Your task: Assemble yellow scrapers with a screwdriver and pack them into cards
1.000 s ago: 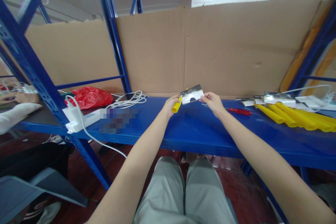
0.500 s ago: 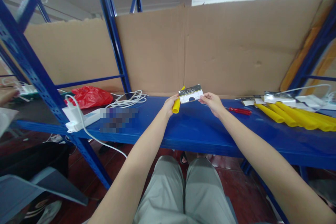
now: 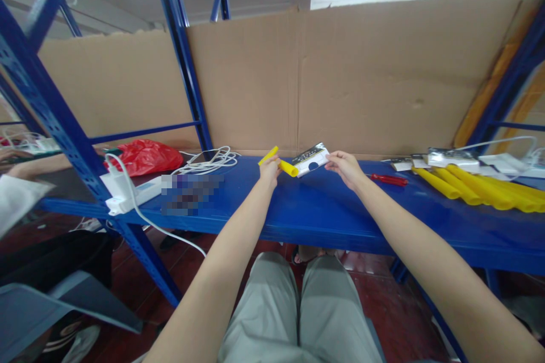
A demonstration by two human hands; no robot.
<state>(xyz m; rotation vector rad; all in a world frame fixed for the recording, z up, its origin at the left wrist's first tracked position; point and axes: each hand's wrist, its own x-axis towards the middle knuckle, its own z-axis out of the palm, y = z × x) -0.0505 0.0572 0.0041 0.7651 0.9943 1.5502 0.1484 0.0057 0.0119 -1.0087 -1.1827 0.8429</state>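
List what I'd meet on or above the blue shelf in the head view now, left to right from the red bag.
Red plastic bag → coiled white cable → yellow tube in the left hand → flat black-and-white printed piece → right hand → red screwdriver handle → group of yellow tubes.

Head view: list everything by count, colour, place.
Tube: one, yellow, left hand
Card: one, white-black, right hand
Loose tubes: several, yellow, shelf right
Screwdriver: one, red, beside right hand
Packet: one, silver, behind loose tubes
Bag: one, red, shelf left
Cables: count unclear, white, beside bag
Power strip: one, white, front left
Cardboard: count unclear, brown, behind shelf
Shelf: one, blue, centre
Seat: one, grey, lower left
Co-worker's arm: at least one, far left
Trousers: one pair, grey-green, below shelf
Left hand: one, holding tube
Right hand: one, holding card
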